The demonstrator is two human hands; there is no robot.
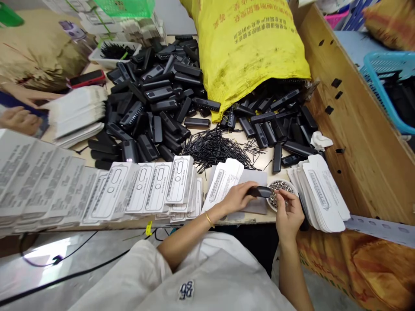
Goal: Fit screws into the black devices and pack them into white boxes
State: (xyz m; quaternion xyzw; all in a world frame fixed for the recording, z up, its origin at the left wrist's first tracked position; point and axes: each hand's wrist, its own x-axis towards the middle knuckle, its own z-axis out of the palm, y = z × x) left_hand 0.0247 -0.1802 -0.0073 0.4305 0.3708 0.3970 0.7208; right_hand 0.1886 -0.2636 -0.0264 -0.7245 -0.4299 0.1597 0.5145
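My left hand (pixel 238 198) is closed around one end of a black oblong plastic piece (pixel 260 191), which points to the right. At its far end, my right hand (pixel 289 216) has thumb and fingers pinched together; anything between them is too small to make out. Just behind the right fingers stands a small white bowl (pixel 270 204) of tiny shiny metal parts (pixel 281 186). Flat white printed cartons (pixel 223 179) lie by my left wrist, and another stack of cartons (pixel 319 194) is right of the bowl.
Black plastic pieces (pixel 158 93) are heaped across the table, with thin black sticks (pixel 217 149) in front. A yellow sack (pixel 249 47) spills more pieces. Printed boxes (pixel 113 190) line the left front edge. A wooden board (pixel 350 95) walls the right. Another person's hand (pixel 21 121) is at far left.
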